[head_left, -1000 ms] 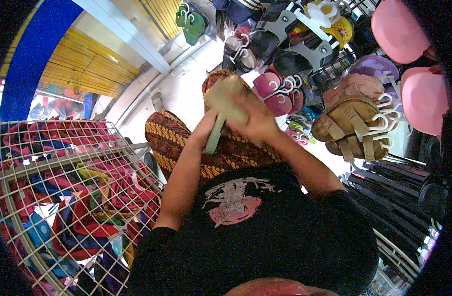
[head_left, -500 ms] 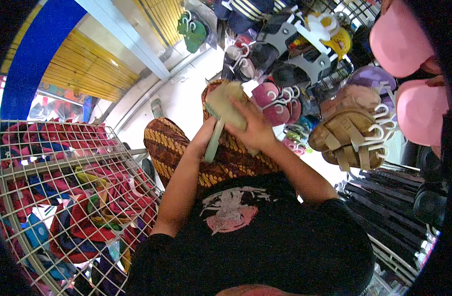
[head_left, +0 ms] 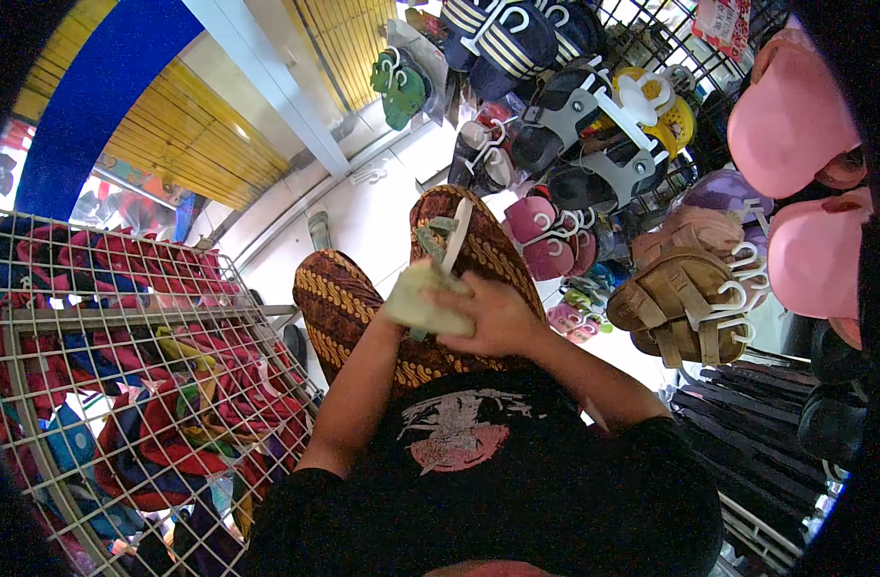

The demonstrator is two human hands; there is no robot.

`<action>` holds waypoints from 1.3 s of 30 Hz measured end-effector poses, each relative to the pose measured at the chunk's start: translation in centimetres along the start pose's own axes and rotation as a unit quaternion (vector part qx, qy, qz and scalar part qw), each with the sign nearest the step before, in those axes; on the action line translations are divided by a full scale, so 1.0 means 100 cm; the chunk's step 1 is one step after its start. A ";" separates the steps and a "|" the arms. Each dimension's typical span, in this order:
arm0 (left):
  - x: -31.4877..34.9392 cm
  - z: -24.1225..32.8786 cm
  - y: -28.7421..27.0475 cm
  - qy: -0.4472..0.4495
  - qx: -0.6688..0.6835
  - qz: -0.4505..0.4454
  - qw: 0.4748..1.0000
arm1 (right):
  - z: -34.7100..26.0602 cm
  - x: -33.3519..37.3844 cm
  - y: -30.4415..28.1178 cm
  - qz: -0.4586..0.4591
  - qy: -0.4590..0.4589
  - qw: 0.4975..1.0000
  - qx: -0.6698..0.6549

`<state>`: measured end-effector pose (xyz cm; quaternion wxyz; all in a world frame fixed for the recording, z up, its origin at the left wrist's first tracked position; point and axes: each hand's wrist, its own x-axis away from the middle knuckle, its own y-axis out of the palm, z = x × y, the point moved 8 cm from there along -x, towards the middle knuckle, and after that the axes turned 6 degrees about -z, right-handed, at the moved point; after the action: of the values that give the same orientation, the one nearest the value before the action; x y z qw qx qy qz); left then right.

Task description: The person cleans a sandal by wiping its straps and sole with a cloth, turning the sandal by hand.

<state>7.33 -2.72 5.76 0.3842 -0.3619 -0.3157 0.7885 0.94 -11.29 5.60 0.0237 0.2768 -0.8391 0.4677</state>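
Note:
A sandal with green straps and a pale sole [head_left: 456, 236] is held over my lap, its sole edge-on. My right hand [head_left: 502, 317] is closed on a cream cloth [head_left: 425, 298] and presses it against the near part of the sandal. Behind the cloth, my left hand [head_left: 386, 333] grips the sandal; its fingers are mostly hidden. A matching green sandal [head_left: 320, 231] lies on the white tiled floor beyond my left knee. Brown patterned fabric [head_left: 339, 298] covers my knees.
At my left stands a wire mesh basket [head_left: 123, 322] full of colourful sandals. To the right hang pink sandals [head_left: 795, 115], brown strap sandals [head_left: 675, 293] and maroon sandals [head_left: 536, 240]. Striped navy slides [head_left: 517, 43] hang further off, near a bagged green pair [head_left: 398, 91].
The sandal has turned, its sole now pointing up and away. My right hand and the cloth have come down toward me, and the cloth now covers much of my left hand.

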 end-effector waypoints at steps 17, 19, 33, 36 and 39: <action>0.025 -0.058 0.082 -0.520 0.545 -0.127 0.645 | 0.058 0.004 -0.037 0.352 0.042 0.931 -0.088; 0.050 -0.085 0.105 -0.452 0.594 -0.019 0.665 | 0.018 0.000 -0.049 0.309 -0.026 0.949 -0.056; 0.053 -0.074 0.096 -0.390 0.617 0.015 0.683 | -0.015 -0.001 -0.015 0.102 -0.075 0.992 0.020; 0.049 -0.065 0.094 -0.445 0.701 0.047 0.556 | -0.025 -0.002 -0.008 0.082 -0.146 0.984 0.054; 0.049 -0.075 0.086 -0.485 0.597 -0.065 0.635 | 0.028 -0.013 -0.042 0.266 -0.019 0.963 -0.042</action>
<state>7.99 -1.33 -6.54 0.3581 0.4027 0.0606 0.8402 4.73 -14.72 6.90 -0.1061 0.0514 -0.9015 0.4164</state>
